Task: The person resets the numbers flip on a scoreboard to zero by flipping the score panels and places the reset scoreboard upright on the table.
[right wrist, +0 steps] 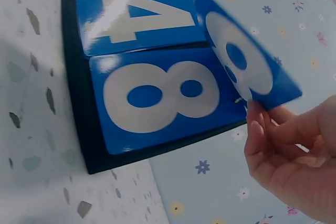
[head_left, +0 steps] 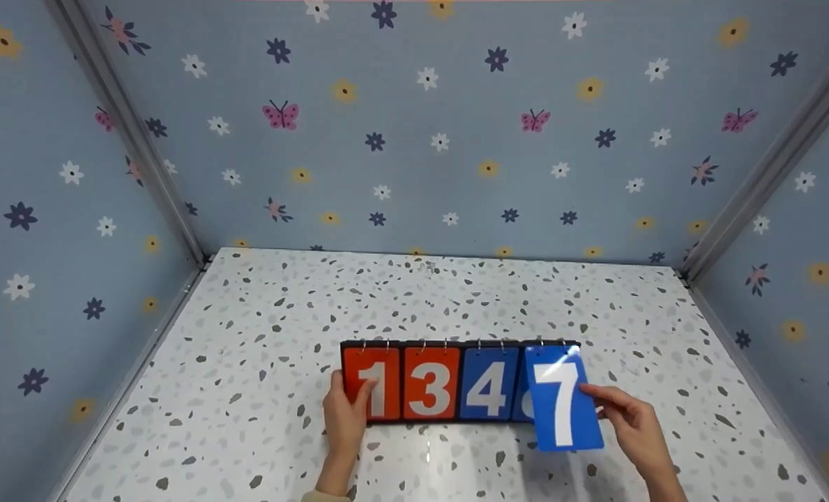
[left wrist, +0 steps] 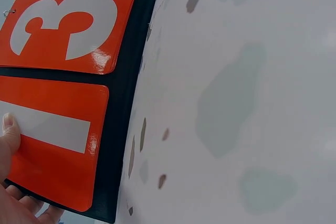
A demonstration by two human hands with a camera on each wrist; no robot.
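Observation:
A black flip scoreboard with ringed number cards stands tilted back, reading 1 and 3 in red, then 4 in blue. My left hand grips its left end, thumb over the red 1 card and fingers behind the backing. At the right end my right hand pinches the edge of a blue 7 card, swung forward off the board. From the right wrist view, the lifted card shows a rounded white digit on its other side. A blue 8 card lies flat beneath it.
The white speckled tabletop spreads around the scoreboard. Blue floral panels enclose it, with a back wall and side walls joined by grey corner posts.

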